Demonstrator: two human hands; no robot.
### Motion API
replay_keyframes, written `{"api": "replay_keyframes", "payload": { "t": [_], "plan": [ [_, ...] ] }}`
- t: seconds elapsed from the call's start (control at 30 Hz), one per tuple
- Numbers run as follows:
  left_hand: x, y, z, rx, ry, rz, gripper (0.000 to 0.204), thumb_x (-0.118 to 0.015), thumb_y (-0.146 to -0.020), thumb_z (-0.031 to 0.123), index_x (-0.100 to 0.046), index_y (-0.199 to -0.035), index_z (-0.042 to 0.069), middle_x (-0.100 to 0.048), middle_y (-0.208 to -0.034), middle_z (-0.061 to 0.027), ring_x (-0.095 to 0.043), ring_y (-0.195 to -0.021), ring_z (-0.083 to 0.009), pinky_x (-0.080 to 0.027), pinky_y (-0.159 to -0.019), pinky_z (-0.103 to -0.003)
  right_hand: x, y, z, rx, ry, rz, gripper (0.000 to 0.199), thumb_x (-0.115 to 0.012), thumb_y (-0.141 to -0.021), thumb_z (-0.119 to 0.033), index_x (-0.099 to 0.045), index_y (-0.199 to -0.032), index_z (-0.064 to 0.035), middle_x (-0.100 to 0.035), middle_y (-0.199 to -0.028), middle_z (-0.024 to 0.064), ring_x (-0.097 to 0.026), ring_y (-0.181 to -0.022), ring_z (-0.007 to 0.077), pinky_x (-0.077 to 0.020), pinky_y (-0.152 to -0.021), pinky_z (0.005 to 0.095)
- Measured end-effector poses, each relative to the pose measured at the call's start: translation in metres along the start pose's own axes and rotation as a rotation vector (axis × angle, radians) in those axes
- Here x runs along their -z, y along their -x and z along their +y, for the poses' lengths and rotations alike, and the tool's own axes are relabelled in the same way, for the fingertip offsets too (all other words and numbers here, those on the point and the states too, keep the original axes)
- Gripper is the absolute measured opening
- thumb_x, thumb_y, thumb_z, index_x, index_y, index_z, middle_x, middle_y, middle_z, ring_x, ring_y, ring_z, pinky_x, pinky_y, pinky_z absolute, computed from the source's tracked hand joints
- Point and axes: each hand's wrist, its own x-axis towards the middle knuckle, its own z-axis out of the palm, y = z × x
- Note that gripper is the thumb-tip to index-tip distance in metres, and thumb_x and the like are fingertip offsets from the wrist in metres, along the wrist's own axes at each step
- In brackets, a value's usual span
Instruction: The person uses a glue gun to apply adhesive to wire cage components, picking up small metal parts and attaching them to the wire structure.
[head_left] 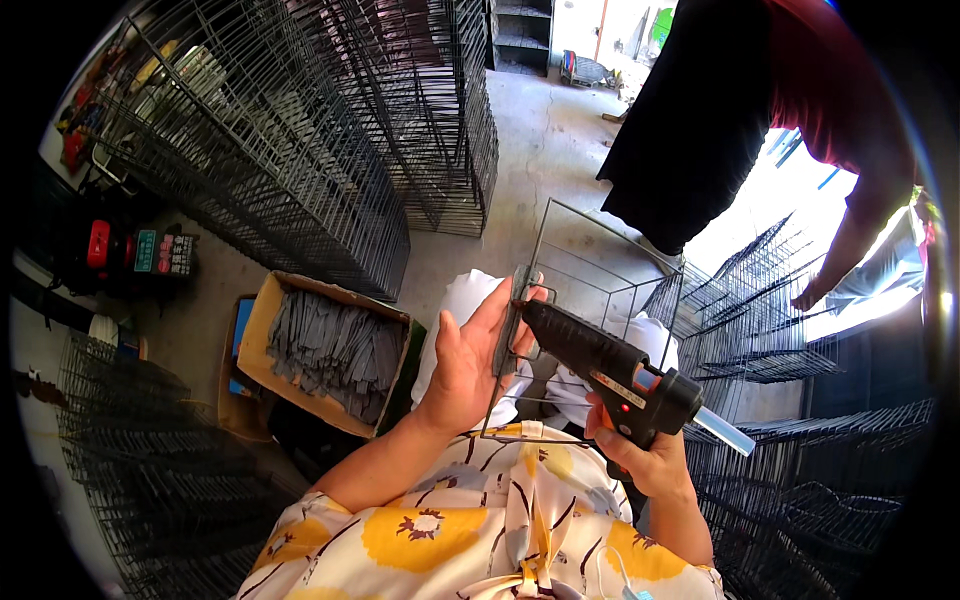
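Observation:
My right hand (640,452) grips a black glue gun (600,362), with a pale glue stick (724,431) poking out of its back end. The gun's nozzle points left, right by a narrow grey strip (511,335) with metal loops on it. My left hand (464,362) supports this strip, its fingers passing behind it and its thumb raised free. The strip lies along one side of a black wire frame (592,250), which stands over my lap. Whether the nozzle touches the strip, I cannot tell.
At my left sits a cardboard box (262,345) full of grey strips. Tall stacks of wire racks (300,150) rise beyond it. More wire panels (760,310) stand on the right, where another person (700,110) bends over. A red-and-black vehicle (100,245) is at far left.

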Motion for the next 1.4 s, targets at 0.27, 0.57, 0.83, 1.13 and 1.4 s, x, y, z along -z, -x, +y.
{"api": "replay_keyframes", "payload": {
  "t": [0.27,0.57,0.83,1.13,1.4],
  "plan": [
    [-0.006,0.000,0.003,-0.029,0.076,0.045,0.104,-0.016,-0.088,0.081,-0.019,-0.153,-0.001,-0.029,-0.156,-0.0180,-0.026,-0.146,-0.0277,-0.019,-0.119,-0.036,0.007,0.028,0.006,-0.071,0.039,-0.080,0.050,-0.068,-0.080,0.008,-0.054,-0.127,-0.0022,-0.065,-0.114,0.0146,-0.063,-0.092,0.0175,-0.0533,-0.079,0.0320],
    [-0.005,0.000,0.001,-0.015,0.148,0.047,0.106,-0.016,-0.087,0.082,-0.019,-0.153,0.000,-0.029,-0.156,-0.0172,-0.024,-0.147,-0.0270,-0.018,-0.120,-0.036,0.001,0.024,-0.004,-0.156,-0.014,-0.002,0.050,-0.068,-0.077,0.006,-0.054,-0.126,0.0016,-0.065,-0.104,0.0136,-0.063,-0.085,0.0170,-0.0522,-0.075,0.0306],
    [-0.002,0.001,-0.002,-0.007,0.104,0.092,0.107,-0.016,-0.087,0.083,-0.017,-0.154,0.000,-0.029,-0.157,-0.0147,-0.027,-0.145,-0.0244,-0.020,-0.119,-0.036,0.005,-0.017,0.000,0.002,-0.061,0.010,0.047,-0.065,-0.086,0.003,-0.051,-0.130,-0.0014,-0.064,-0.110,0.0093,-0.060,-0.084,0.0084,-0.0503,-0.072,0.0250],
    [-0.004,0.001,-0.001,-0.010,0.046,0.069,0.108,-0.018,-0.087,0.082,-0.015,-0.153,-0.003,-0.029,-0.157,-0.0123,-0.029,-0.144,-0.0231,-0.021,-0.119,-0.038,-0.001,-0.019,-0.005,0.016,-0.113,0.053,0.048,-0.066,-0.085,0.004,-0.051,-0.130,-0.0032,-0.064,-0.109,0.0082,-0.060,-0.084,0.0084,-0.0502,-0.071,0.0244],
    [-0.003,0.001,0.001,0.019,0.032,0.067,0.107,-0.018,-0.087,0.083,-0.018,-0.153,-0.002,-0.032,-0.155,-0.0149,-0.030,-0.144,-0.0252,-0.022,-0.118,-0.037,0.001,0.002,-0.005,-0.053,-0.173,0.019,0.048,-0.066,-0.084,0.005,-0.051,-0.129,-0.0020,-0.064,-0.109,0.0111,-0.061,-0.089,0.0124,-0.0508,-0.076,0.0273]
  ]
}}
